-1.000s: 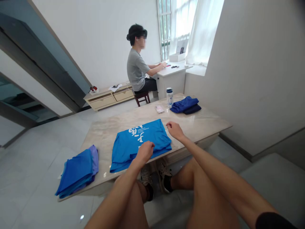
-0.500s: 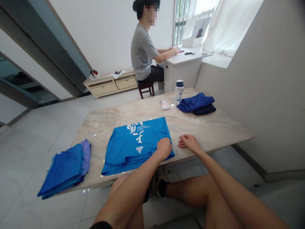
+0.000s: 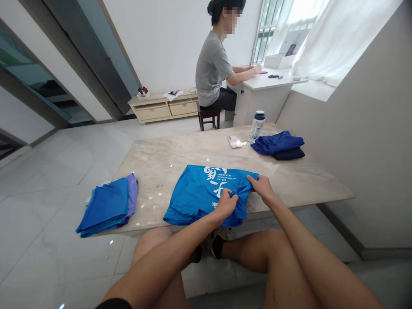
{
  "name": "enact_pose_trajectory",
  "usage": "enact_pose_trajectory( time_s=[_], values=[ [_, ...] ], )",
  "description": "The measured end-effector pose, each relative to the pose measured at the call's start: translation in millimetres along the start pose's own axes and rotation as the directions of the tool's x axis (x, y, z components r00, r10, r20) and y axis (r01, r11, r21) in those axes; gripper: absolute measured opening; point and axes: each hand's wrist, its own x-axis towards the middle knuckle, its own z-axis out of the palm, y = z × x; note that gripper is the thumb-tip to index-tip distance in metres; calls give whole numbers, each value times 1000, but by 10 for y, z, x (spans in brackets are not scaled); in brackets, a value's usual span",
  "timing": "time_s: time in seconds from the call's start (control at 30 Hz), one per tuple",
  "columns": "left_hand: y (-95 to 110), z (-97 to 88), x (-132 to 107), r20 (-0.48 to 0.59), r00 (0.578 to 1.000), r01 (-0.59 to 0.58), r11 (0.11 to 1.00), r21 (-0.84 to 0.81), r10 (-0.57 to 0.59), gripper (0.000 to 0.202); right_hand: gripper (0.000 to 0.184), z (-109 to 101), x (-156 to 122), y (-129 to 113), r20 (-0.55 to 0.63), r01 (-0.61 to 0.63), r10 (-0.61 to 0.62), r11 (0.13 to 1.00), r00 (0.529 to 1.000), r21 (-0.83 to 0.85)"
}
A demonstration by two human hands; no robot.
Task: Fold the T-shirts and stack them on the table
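Note:
A blue T-shirt [image 3: 189, 195] with white lettering lies partly folded at the near edge of the marble-topped table. My left hand [image 3: 226, 203] pinches the shirt's fabric right of the lettering, and creases bunch around the fingers. At the shirt's far right corner, my right hand [image 3: 262, 187] grips the cloth between thumb and fingers. The right end of the shirt is wrinkled and slightly lifted between the hands. To the left, a stack of folded clothes [image 3: 106, 204] in blue and purple sits at the table's edge.
Dark blue garments [image 3: 280, 143] lie at the table's [image 3: 154, 159] far right, beside a clear water bottle [image 3: 256, 127] and a small pinkish packet [image 3: 235, 141]. Beyond, a person [image 3: 214, 68] sits on a stool at a white desk [image 3: 267, 81]. A wall stands on the right.
My right hand has moved from bare table onto the shirt's corner and grasped it. My left hand now pinches up cloth, wrinkling the shirt's right end. The view has shifted left.

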Motion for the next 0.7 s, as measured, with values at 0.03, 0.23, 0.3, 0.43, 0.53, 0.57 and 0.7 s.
enact_pose_trajectory(
  time_s=[0.03,0.23,0.3,0.43,0.53,0.57,0.7],
  values=[
    [-17,-78,-9,2,1000,19,998,-57,-19,31,32,86,-22,-106,-25,37,-38,998,999,-56],
    [-193,-508,-59,-165,982,-92,996,5,92,77,23,789,-197,-934,-15,221,-264,834,964,-505],
    [-282,-681,-47,-218,967,-115,991,75,129,48,22,1010,-274,-1158,24,262,-304,775,952,-575],
    [-528,-1107,-12,-184,975,-95,982,161,124,16,30,1402,-450,-1396,129,255,-223,755,966,-605],
    [-775,-1428,3,-194,976,-71,986,150,100,20,33,1661,-558,-1468,196,263,-177,732,964,-629],
    [-859,-1521,6,-219,972,-64,989,131,91,16,34,1738,-583,-1485,214,260,-159,737,964,-624],
    [-1129,-1793,2,-302,953,-25,1000,18,29,23,35,1993,-633,-1539,241,230,-111,801,964,-553]
  ],
)
